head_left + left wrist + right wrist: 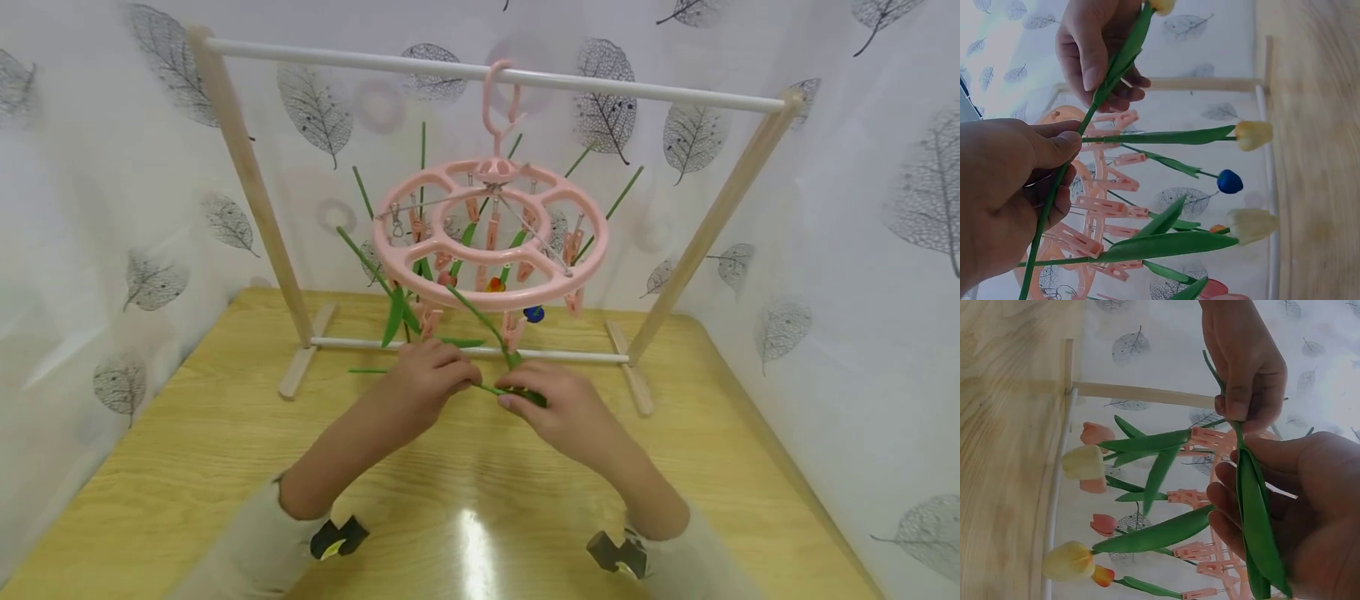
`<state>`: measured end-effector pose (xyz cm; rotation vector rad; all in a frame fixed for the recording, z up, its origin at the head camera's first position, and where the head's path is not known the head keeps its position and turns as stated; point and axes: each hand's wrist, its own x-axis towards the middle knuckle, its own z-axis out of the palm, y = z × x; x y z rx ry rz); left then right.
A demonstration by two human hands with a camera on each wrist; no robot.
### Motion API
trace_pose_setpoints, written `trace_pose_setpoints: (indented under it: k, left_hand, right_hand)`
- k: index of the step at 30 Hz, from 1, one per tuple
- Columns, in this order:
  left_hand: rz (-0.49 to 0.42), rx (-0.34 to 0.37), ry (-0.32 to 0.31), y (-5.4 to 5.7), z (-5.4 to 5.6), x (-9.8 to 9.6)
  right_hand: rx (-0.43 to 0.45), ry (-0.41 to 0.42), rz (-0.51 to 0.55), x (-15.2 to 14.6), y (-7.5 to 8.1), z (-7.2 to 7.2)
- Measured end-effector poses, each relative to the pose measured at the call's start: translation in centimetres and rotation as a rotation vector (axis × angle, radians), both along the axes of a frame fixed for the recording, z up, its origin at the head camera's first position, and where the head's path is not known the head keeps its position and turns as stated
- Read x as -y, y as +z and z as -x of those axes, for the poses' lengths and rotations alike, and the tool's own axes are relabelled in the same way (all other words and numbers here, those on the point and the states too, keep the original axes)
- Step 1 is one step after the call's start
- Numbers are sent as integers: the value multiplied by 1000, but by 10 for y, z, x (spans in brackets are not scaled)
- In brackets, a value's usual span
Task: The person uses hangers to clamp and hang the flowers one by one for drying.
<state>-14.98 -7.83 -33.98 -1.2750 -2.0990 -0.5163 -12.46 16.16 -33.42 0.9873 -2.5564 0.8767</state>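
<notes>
Both hands are on one artificial tulip in front of a pink round clip hanger (602, 237). My left hand (431, 379) pinches its green stem (1054, 194) between thumb and fingers. Farther along, my right hand (562, 408) holds the same tulip where the leaves (1259, 519) join the stem, fingers loosely curled around them. Its yellow flower head (1163, 6) is partly cut off in the left wrist view. Several other tulips hang head down from the hanger's clips, among them a cream one (1250, 225), a blue one (1230, 181) and a pink one (1104, 524).
The hanger's hook (489, 104) sits over the white top bar (375, 61) of a rack with wooden posts (258, 196). A white lower bar (570, 357) joins the feet. The rack stands on a wood-grain table (465, 467) before leaf-patterned walls (862, 250).
</notes>
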Motion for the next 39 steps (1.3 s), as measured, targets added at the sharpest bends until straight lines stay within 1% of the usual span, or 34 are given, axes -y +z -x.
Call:
trace_pose_setpoints:
  k: [6, 10, 13, 15, 16, 19, 21, 23, 25, 26, 28, 32, 36, 37, 39]
  left_hand:
    - [34, -4, 30, -2, -5, -1]
    - [37, -14, 25, -1, -8, -2]
    - [4, -54, -4, 2, -11, -3]
    - [-43, -87, -44, 6, -15, -4]
    - [-76, -104, -75, 8, -18, -5]
    - [-186, -148, -207, 15, -26, -7]
    - [-248, -157, -302, 18, -30, -9]
    - [-295, -152, -377, 20, -32, -12]
    - [-325, -119, -411, 18, -31, -13]
    - [-334, -99, -414, 17, -31, -14]
    - [-354, -47, -407, 11, -28, -15]
    - [-404, 71, -385, -2, -23, -21]
    - [-480, 224, -322, -16, -20, -29]
    - [-497, 275, -306, -19, -20, -30]
    - [-534, 409, -292, -25, -20, -32]
  right_hand:
    - [71, 24, 26, 3, -5, 3]
    - [132, 13, 33, 3, -7, 3]
    - [178, 9, 60, 0, -6, 2]
    - [209, 12, 92, -2, -5, 1]
    - [218, 22, 111, -4, -5, 1]
    - [226, 59, 163, -8, -2, 1]
    - [211, 81, 185, -10, 0, 0]
    - [202, 90, 207, -11, 2, -1]
    - [203, 85, 232, -12, 3, -2]
    - [202, 81, 245, -12, 4, -2]
    - [199, 91, 285, -11, 4, -3]
    - [158, 98, 340, -11, 2, -3]
    - [151, 67, 370, -10, 1, -5]
    - [162, 49, 377, -9, 1, -5]
    - [187, 20, 389, -8, 2, -6]
